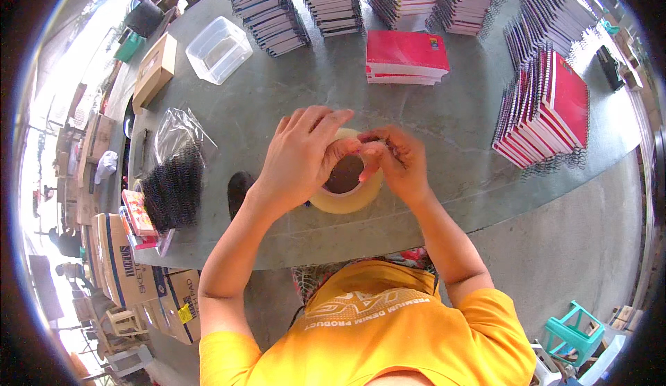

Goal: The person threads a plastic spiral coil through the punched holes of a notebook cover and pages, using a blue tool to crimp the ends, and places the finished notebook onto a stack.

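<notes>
A wide roll of clear yellowish packing tape [354, 204] is in front of me at the table's near side, its round hole facing up. My left hand [298, 151] lies over its left upper rim, fingers bent together and thumb on the roll's top edge. Across from it, my right hand [401, 160] pinches at the same edge with curled fingers. The two thumbs almost meet there. Whether a strip of tape is lifted between the fingertips is too small to tell. A dark rounded object [239, 192] sits beside my left forearm, partly hidden.
Red spiral notebooks [406, 52] are stacked beyond my hands, with more notebooks [541, 112] at the right. Tall notebook stacks line the far edge. Leftward are a clear plastic box [219, 49], a wooden box [154, 70], black spiral coils [175, 188] and cardboard boxes [132, 261].
</notes>
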Demonstrator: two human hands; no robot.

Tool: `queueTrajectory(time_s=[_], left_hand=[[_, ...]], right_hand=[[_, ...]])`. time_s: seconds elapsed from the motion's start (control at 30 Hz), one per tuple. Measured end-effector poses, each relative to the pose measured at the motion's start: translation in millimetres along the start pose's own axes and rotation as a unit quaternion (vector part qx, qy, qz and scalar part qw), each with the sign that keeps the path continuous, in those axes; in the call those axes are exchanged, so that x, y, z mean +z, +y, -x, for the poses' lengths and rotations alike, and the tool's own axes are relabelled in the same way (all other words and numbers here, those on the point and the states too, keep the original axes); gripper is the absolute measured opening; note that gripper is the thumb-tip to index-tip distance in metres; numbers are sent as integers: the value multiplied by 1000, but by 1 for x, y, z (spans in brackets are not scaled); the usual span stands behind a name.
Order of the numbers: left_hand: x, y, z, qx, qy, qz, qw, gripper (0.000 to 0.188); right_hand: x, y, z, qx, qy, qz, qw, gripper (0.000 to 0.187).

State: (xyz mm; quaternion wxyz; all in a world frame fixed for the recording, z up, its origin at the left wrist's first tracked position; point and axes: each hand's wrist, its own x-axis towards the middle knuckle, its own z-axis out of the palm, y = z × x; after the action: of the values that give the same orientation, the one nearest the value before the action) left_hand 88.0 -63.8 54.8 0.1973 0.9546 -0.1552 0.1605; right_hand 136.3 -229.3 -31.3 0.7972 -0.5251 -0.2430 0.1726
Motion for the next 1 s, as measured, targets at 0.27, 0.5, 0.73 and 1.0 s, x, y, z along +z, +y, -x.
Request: queueTrajectory(time_s=[0.27, 0.5, 0.73, 1.0], left_hand=[[-4, 9, -5, -17, -1, -2, 1000, 26], [-2, -2, -3, 20, -6, -44, 999, 17], [5, 0, -8, 25, 5, -50, 998, 23], [17, 13, -16, 40, -4, 56, 998, 26]], right_hand=[[4, 7, -3, -26, 64, 47, 997, 22], [6, 0, -4, -1, 69, 49, 996, 18], [0, 7, -7, 9, 67, 67, 995, 13], [-4, 8, -6, 0, 46, 92, 995, 13]])
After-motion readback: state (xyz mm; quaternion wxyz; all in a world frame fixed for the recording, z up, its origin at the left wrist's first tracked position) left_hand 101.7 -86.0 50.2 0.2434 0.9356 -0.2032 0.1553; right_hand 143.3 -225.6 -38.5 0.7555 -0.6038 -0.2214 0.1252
